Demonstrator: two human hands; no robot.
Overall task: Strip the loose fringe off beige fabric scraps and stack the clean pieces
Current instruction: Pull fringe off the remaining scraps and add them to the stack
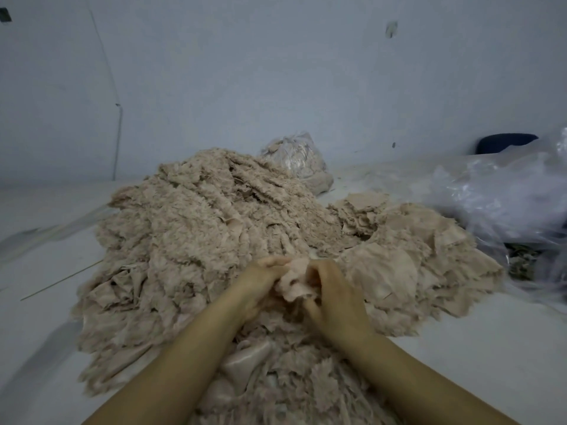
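Note:
A large heap of fringed beige fabric scraps (196, 222) covers the middle of the white surface. To its right lies a flatter pile of smoother beige pieces (408, 250). Just in front of the heap, both hands hold one crumpled beige scrap (296, 279) between them. My left hand (260, 280) grips its left side with curled fingers. My right hand (333, 292) grips its right side, fingers curled round the cloth. More fringed scraps (291, 391) lie under my forearms.
A clear plastic bag stuffed with beige scraps (297, 161) stands behind the heap. Crumpled clear plastic sheeting (506, 194) fills the right side, with a dark blue object (503, 142) behind it. A thin stick (61, 280) lies on the white surface at left. A pale wall rises behind.

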